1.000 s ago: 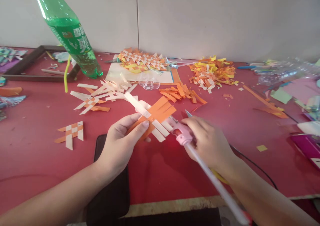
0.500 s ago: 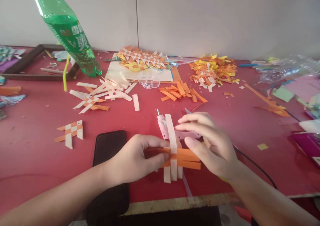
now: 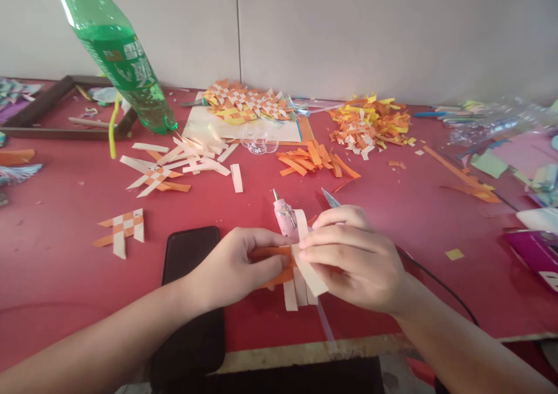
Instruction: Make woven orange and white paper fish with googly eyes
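Note:
Between thumb and fingers my left hand (image 3: 242,269) pinches the orange paper strips (image 3: 279,279) of a small weave, where they cross cream ones (image 3: 300,283). My right hand (image 3: 357,257) is closed at the weave's right side, its fingertips pressed on a cream paper strip (image 3: 310,272) that slants down to the right. The right ends of the orange strips are hidden behind that hand. Just beyond lies a pink glue gun (image 3: 286,217), partly covered by my right hand. A metal blade tip (image 3: 330,199) shows above my right knuckles.
A black phone (image 3: 192,249) lies by my left forearm. Small woven pieces (image 3: 126,225), loose cream strips (image 3: 204,156) and orange strips (image 3: 316,158) lie beyond. A green bottle (image 3: 126,63), dark frame (image 3: 39,131) and scrap pile (image 3: 370,124) stand farther back. A black cord (image 3: 444,289) runs right.
My right hand has moved left and closed on a cream strip, which now slants across the weave. The orange ends that stuck out to the right are out of sight.

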A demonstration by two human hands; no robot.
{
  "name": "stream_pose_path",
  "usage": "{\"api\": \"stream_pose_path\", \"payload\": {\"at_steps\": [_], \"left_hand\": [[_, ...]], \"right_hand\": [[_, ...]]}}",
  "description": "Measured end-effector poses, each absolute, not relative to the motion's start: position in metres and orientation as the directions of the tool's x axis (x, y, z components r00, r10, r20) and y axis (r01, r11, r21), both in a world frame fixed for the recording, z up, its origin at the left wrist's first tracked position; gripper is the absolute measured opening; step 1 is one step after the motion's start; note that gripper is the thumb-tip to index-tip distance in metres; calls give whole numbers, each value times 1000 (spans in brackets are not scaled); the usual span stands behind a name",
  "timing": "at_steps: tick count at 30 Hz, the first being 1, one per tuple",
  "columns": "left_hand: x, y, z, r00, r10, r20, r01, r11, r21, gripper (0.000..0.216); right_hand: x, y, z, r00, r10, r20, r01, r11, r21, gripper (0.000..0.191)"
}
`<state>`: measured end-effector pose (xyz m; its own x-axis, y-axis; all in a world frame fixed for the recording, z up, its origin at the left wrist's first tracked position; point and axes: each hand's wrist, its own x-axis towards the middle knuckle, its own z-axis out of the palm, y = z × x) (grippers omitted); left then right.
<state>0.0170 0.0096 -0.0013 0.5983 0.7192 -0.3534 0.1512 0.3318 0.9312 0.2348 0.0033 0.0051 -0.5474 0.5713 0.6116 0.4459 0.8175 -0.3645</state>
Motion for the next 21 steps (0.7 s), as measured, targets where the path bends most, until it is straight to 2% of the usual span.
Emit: {"api": "stream_pose_path", "payload": {"at_steps": [7, 21], "left_hand": [[16, 11, -4, 585, 725, -363, 82, 392, 916, 28], [16, 11, -1, 595, 731, -333, 63, 370, 927, 26]], "right_hand": [[237, 1, 5, -601, 534, 595, 461, 839, -288, 19], [237, 0, 3, -637, 521, 568, 454, 849, -271, 19]]}}
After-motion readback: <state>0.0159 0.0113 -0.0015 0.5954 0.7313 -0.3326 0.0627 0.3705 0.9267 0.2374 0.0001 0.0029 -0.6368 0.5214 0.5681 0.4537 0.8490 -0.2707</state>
